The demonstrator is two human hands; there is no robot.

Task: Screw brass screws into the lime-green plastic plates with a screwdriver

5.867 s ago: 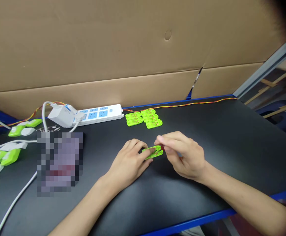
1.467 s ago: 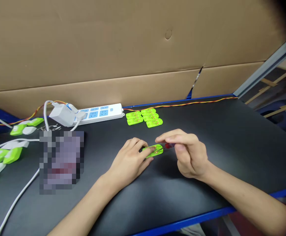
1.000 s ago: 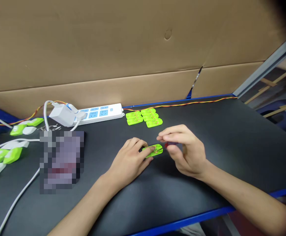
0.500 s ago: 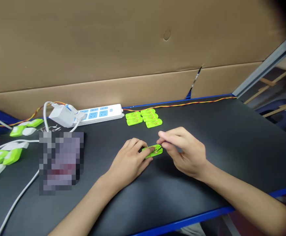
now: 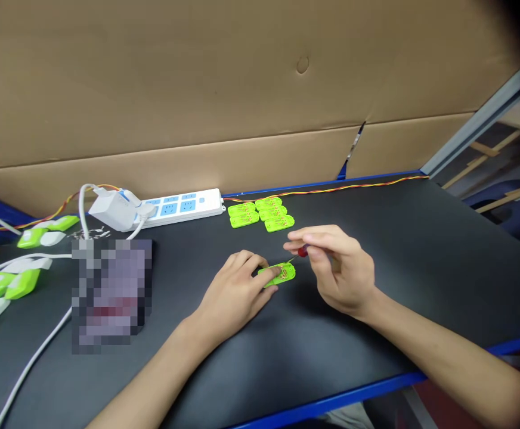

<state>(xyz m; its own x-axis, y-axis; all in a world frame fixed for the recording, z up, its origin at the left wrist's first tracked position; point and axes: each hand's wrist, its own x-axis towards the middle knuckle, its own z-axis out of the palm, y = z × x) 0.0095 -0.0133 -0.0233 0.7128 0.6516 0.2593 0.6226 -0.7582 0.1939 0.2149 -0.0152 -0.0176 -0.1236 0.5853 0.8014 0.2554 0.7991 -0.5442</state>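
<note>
A bright green plastic casing half (image 5: 289, 271) with small gold-coloured metal parts inside lies flat on the black tabletop. My left hand (image 5: 240, 286) grips its left end, the index finger pressed over the inside and the thumb along the near edge. Between the fingers and thumb of my right hand (image 5: 343, 268) is a small screwdriver (image 5: 303, 251); its red handle and thin shaft show. The shaft slants down to the left toward the casing's far edge; whether its tip touches is too small to tell.
Several similar green casing halves (image 5: 269, 214) lie grouped behind my hands. A white power strip (image 5: 197, 208) with plugged-in chargers stands at the back left, its white cables crossing the left side. A pixelated dark object (image 5: 117, 292) and several green-and-white pieces (image 5: 22, 283) are also there.
My right hand has raised its fingers slightly and opened its grip, so the screwdriver's red handle now shows. The shaft has shifted from inside the casing toward its far edge. My left hand stays put.
</note>
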